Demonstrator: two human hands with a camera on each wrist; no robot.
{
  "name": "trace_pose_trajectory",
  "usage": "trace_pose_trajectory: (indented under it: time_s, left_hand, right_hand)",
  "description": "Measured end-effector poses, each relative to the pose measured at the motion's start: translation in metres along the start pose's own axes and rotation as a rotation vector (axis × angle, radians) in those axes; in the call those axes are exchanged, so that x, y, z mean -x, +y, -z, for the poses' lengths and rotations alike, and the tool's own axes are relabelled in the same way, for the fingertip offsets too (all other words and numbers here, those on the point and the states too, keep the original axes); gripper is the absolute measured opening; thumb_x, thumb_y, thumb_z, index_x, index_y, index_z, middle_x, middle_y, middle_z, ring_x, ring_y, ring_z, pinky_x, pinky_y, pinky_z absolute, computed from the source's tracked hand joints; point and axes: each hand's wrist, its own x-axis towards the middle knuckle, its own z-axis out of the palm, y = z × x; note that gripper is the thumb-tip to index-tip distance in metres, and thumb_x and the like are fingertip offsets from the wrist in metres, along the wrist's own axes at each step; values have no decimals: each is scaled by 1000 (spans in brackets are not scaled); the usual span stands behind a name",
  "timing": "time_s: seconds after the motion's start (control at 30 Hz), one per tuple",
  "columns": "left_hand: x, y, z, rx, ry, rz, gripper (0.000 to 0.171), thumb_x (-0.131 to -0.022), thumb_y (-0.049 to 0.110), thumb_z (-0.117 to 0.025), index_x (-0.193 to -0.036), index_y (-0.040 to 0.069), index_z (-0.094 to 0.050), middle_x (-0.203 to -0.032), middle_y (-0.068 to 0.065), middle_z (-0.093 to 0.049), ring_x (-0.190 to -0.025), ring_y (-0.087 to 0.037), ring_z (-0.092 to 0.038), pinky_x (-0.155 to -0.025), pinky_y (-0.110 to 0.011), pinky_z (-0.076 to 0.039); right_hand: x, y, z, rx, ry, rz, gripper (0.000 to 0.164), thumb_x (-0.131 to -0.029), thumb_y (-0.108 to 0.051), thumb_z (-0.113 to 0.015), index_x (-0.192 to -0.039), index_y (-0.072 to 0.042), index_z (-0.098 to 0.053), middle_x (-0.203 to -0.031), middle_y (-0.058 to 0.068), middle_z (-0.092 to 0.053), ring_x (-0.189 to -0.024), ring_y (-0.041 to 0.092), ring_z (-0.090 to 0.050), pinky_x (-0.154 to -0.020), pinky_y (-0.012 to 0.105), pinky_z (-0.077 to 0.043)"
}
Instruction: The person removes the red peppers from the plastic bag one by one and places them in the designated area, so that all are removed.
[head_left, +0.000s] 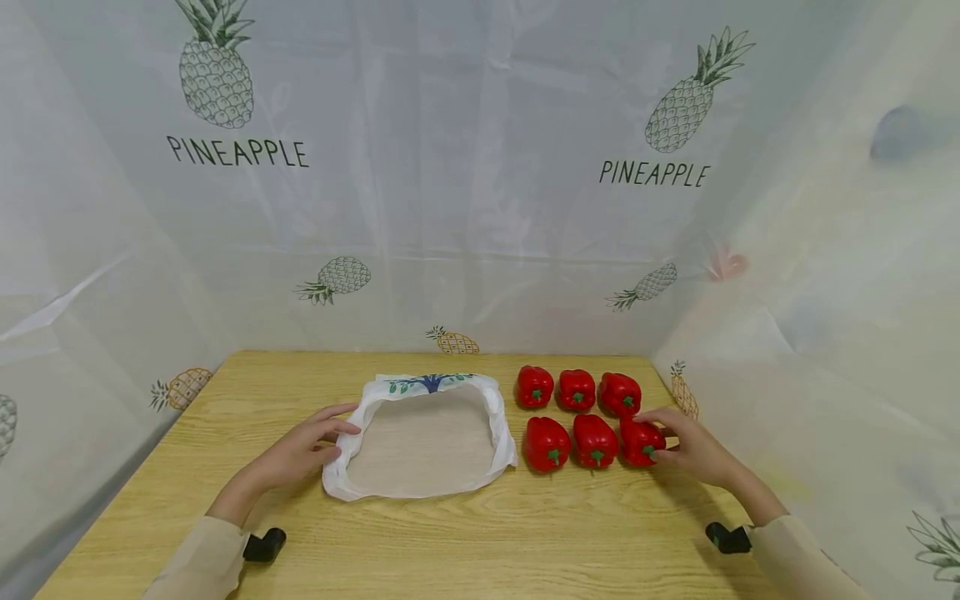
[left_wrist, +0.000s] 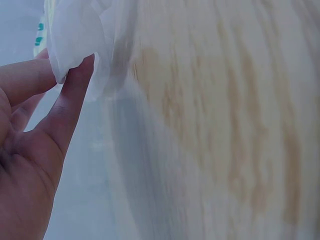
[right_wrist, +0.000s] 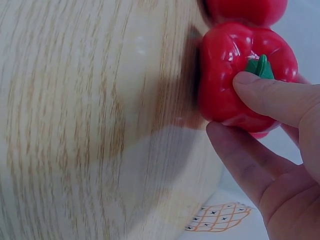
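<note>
A white plastic bag (head_left: 504, 433) with a blue and green tree print lies on the table, its mouth spread wide. My left hand (head_left: 303, 450) pinches the left rim of the bag; in the left wrist view the thumb and a finger meet on the crumpled white edge (left_wrist: 80, 35). To the right of the bag, several red bell peppers (head_left: 547, 444) with green stems lie in two rows. My right hand (head_left: 693, 446) grips the front-right bell pepper (right_wrist: 225, 75), thumb beside its stem and fingers around its side. That pepper rests on the tabletop.
The wooden table (head_left: 465, 550) ends at the back against a pale curtain (head_left: 465, 183) printed with pineapples, which also hangs on both sides. A black wrist mount (head_left: 264, 546) sits at the left cuff, and another black mount (head_left: 727, 538) at the right cuff.
</note>
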Motion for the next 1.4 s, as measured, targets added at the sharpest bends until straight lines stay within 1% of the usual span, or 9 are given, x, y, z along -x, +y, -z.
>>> trace_pose_trajectory:
  time_s: [0.07, 0.2, 0.3, 0.47, 0.63, 0.83, 1.23, 1.33, 1.4]
  left_hand:
    - [0, 0, 0, -3, 1, -1, 34, -104, -4, -62, -137, 6, -67, -171, -22, -26, -128, -42, -55, -96, -36, -56]
    - [1, -1, -1, -10, 4, -4, 34, -104, -3, -62, -137, 6, -67, -171, -22, -26, -128, -41, -56, -96, -31, -56]
    - [0, 0, -1, -4, 4, -2, 34, -104, -3, -62, -137, 7, -67, -171, -22, -26, -127, -40, -56, -96, -30, -55]
    - [0, 1, 0, 0, 4, 5, 35, -105, -2, -61, -138, 7, -67, -171, -20, -26, -126, -37, -56, -98, -34, -55]
    - [0, 1, 0, -5, 3, 9, 35, -105, -2, -62, -138, 8, -67, -171, -19, -26, -126, -36, -55, -97, -31, -55]
    - [0, 1, 0, -15, 9, 2, 35, -104, -3, -62, -137, 7, -68, -171, -21, -27, -125, -38, -56, -93, -28, -55]
    - [0, 3, -2, -35, 24, -15, 35, -104, -4, -63, -137, 7, -68, -169, -22, -30, -124, -35, -58, -92, -26, -54]
    - [0, 3, -2, -40, 33, -25, 35, -104, -3, -63, -137, 6, -68, -168, -22, -31, -123, -35, -59, -92, -26, -54]
    - [0, 3, -2, -47, 37, -28, 35, -103, -3, -64, -137, 6, -69, -168, -22, -32, -123, -35, -59, -92, -27, -54]
  right_hand:
    - [0, 1, -1, 5, -1, -2, 63, -81, 12, -85, -138, -2, -64, -133, 20, -66, -114, 25, -65, -88, 30, -61]
    - [0, 2, -2, 16, -2, -4, 64, -80, 15, -83, -139, -3, -64, -133, 20, -66, -115, 18, -64, -87, 32, -62]
    - [0, 2, -2, 17, -4, -9, 64, -80, 15, -83, -139, -3, -64, -133, 19, -65, -115, 17, -64, -86, 34, -62]
    - [0, 2, -2, -22, 2, -15, 63, -80, 16, -83, -138, -2, -64, -133, 22, -65, -113, 26, -67, -84, 34, -62]
    - [1, 1, -2, -61, 0, -4, 63, -80, 17, -83, -137, -2, -62, -134, 25, -62, -108, 36, -69, -80, 35, -63]
    - [3, -1, 0, -152, -35, -49, 61, -83, 17, -81, -137, 0, -59, -138, 31, -56, -105, 49, -69, -75, 39, -64]
    - [4, -6, 5, -221, -65, -71, 63, -85, 16, -79, -142, 5, -55, -140, 33, -53, -114, 59, -62, -79, 45, -64]
    - [3, -8, 8, -216, -70, -79, 63, -85, 17, -78, -142, 6, -55, -141, 32, -54, -117, 59, -61, -82, 47, -63]
    - [3, -9, 10, -191, -69, -84, 62, -86, 15, -79, -142, 5, -55, -141, 31, -54, -118, 60, -60, -84, 52, -62]
